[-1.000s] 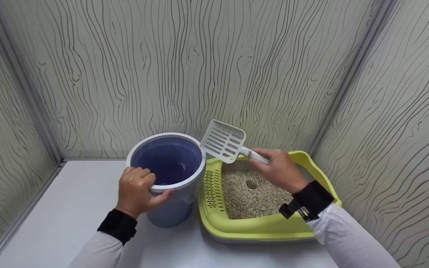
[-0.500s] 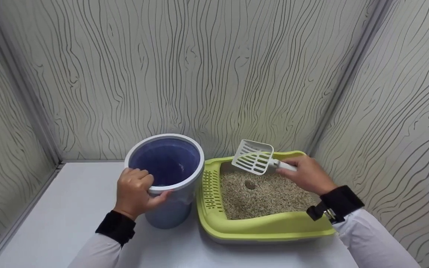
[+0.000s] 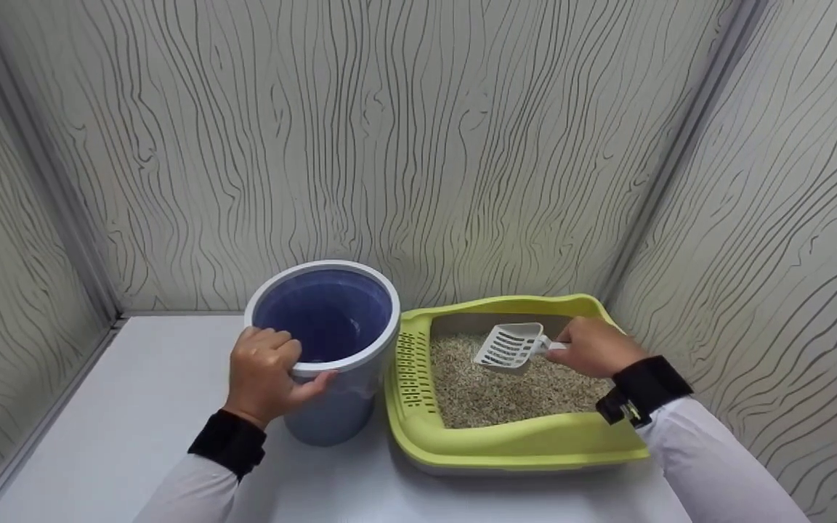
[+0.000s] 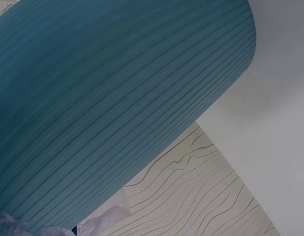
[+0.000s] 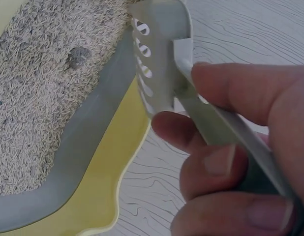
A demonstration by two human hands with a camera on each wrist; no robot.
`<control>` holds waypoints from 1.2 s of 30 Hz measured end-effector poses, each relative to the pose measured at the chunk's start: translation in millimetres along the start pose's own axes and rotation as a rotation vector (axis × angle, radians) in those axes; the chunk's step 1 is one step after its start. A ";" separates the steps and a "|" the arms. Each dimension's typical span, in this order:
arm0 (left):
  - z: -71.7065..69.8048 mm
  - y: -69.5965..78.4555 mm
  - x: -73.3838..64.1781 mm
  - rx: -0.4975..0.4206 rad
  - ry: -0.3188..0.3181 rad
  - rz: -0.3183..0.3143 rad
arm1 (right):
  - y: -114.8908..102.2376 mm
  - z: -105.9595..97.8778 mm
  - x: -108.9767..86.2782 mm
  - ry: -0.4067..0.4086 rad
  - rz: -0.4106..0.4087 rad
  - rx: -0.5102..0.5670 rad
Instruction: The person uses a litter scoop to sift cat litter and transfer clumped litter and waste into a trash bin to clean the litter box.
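Observation:
My left hand (image 3: 264,370) grips the near-left rim of a blue waste bin (image 3: 331,414), its thumb along the outside. The bin stands upright; its ribbed wall (image 4: 122,98) fills much of the left wrist view. In my right hand (image 3: 596,347) is the handle of a white slotted litter scoop (image 3: 511,347), held just above the litter (image 3: 491,396) in a yellow-rimmed litter box (image 3: 520,442). Nothing shows on the scoop's blade. A dark round clump (image 5: 79,57) lies on the litter in the right wrist view; in the head view the scoop hides it.
The bin and litter box stand side by side on a white table (image 3: 91,407). Wood-patterned panels (image 3: 317,145) rise at the back and both sides. A crumpled, translucent plastic edge (image 4: 105,219) hangs by the bin in the left wrist view.
My right hand has moved the scoop from beside the bin's rim rightward and down over the litter, where it now covers the clump. My left hand keeps its grip on the bin.

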State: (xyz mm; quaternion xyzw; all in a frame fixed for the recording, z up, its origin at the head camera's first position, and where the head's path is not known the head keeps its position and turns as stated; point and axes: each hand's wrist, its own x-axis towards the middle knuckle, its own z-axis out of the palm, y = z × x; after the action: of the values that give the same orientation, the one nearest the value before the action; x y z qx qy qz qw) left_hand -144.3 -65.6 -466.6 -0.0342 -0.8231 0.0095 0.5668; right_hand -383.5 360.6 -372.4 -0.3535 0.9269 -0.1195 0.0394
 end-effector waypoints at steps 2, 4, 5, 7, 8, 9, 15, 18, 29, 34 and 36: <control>-0.4 -0.3 0.0 0.003 -0.005 0.002 | -0.6 3.3 2.4 -0.014 -0.010 -0.038; -0.8 -0.4 0.2 0.008 -0.006 0.004 | -1.6 6.9 4.9 -0.037 -0.015 -0.072; -1.1 -0.5 0.2 0.009 -0.004 0.006 | -2.3 8.7 6.3 -0.053 -0.012 -0.079; -1.5 -0.7 0.0 0.013 -0.005 0.004 | -3.2 12.1 9.3 -0.089 -0.002 -0.090; -1.6 -0.8 -0.1 0.013 -0.005 0.003 | -3.5 13.7 10.9 -0.102 -0.002 -0.095; -1.8 -0.9 -0.3 0.014 -0.006 0.001 | -3.7 15.3 12.5 -0.110 -0.004 -0.102; -1.3 -1.4 -0.8 0.005 0.009 0.000 | -3.6 25.1 22.4 -0.128 0.011 -0.176; 0.2 -1.7 -0.8 0.007 0.034 0.019 | -4.5 29.6 25.7 -0.143 0.051 -0.190; 3.9 -4.7 -0.8 0.010 0.064 0.044 | -9.4 44.2 38.7 -0.123 0.097 -0.166; 4.5 -4.3 0.3 0.014 0.070 0.057 | -13.3 54.3 47.9 -0.109 0.086 -0.155; 4.5 -3.9 0.5 0.015 0.069 0.059 | -15.3 57.6 52.1 -0.107 0.095 -0.149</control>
State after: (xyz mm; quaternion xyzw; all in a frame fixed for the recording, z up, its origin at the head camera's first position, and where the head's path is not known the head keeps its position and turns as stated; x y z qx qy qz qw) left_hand -148.9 -69.4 -467.6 -0.0546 -0.8017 0.0314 0.5945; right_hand -403.5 303.8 -423.7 -0.3170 0.9455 -0.0294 0.0680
